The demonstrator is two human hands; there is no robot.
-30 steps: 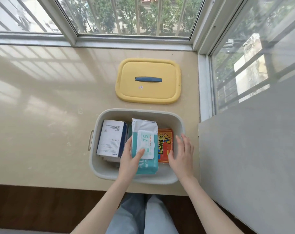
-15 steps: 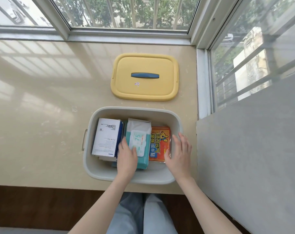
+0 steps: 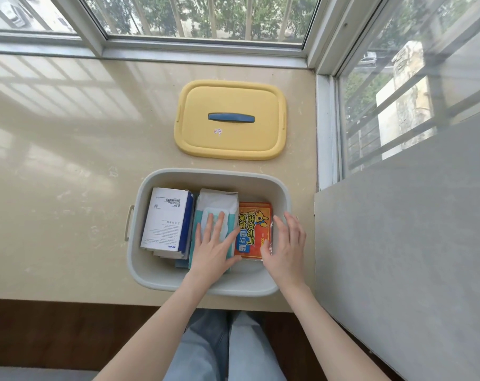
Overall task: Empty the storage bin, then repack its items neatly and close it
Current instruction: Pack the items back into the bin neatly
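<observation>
The pale grey plastic storage bin [image 3: 148, 273] sits open at the near edge of the beige stone tabletop [image 3: 68, 188], holding a white cardboard box [image 3: 167, 215] on the left, a teal-and-white wipes pack [image 3: 219, 200] in the middle and an orange printed packet [image 3: 254, 229] on the right. The left hand [image 3: 212, 250] lies flat on the wipes, fingers spread. The right hand [image 3: 285, 248], fingers straight and slightly apart, touches the packet's right edge. The yellow plastic lid [image 3: 230, 138] lies just beyond the bin

The white box [image 3: 167, 218] bears a barcode and the brand "KOVOL" at its near corner; its smaller print is illegible. The orange pack [image 3: 254, 229] reads "活力元气 家族 暖身贴".
</observation>
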